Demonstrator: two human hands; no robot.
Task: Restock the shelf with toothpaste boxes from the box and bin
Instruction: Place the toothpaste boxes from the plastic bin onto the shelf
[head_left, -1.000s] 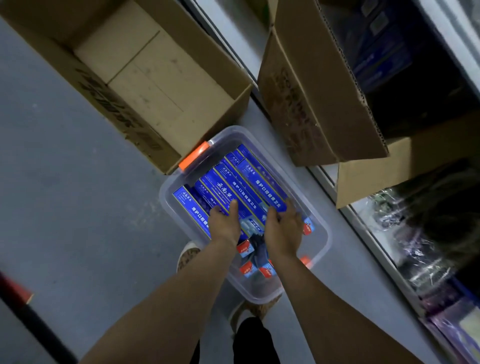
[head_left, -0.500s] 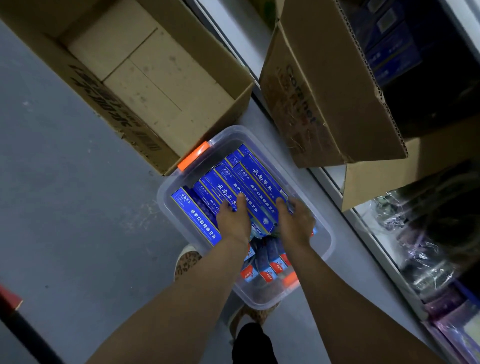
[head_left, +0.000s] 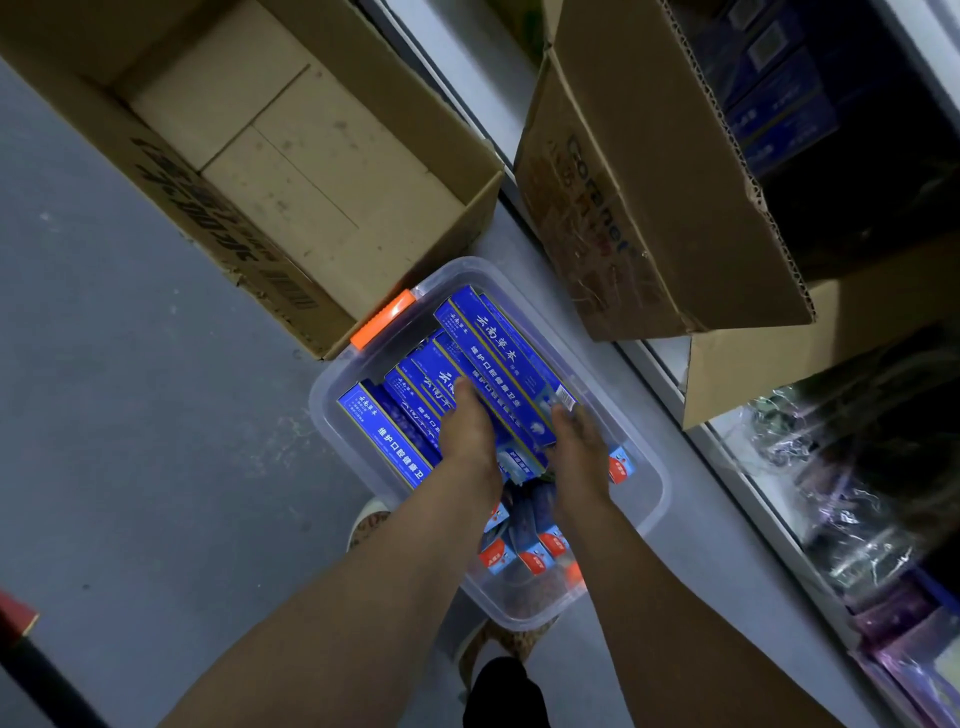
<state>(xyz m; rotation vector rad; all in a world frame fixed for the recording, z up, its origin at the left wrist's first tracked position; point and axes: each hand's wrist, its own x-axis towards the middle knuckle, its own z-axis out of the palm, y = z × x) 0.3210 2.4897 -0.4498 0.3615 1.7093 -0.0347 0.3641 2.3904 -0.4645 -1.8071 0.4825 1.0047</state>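
Gripping a bundle of toothpaste boxes (head_left: 506, 371) between both hands inside the clear bin (head_left: 655, 470) on the floor. Left hand (head_left: 467, 431) clamped on the bundle's left side, thumb on top; right hand (head_left: 579, 441) curled round its right side near the end. Bundle tilted, near end raised above the remaining stock, far end down toward the orange latch (head_left: 383, 318). Several more blue boxes lying flat in the bin's left half, plus small boxes with red-and-white ends at the near end. Brown carton (head_left: 291, 171) beside the bin: bottom bare, nothing visible inside. Shelf (head_left: 810, 119) at right: dark blue packs dimly visible, count not determinable. Judged partway: carton apparently emptied, bin well stocked, bundle not yet carried to the shelf.
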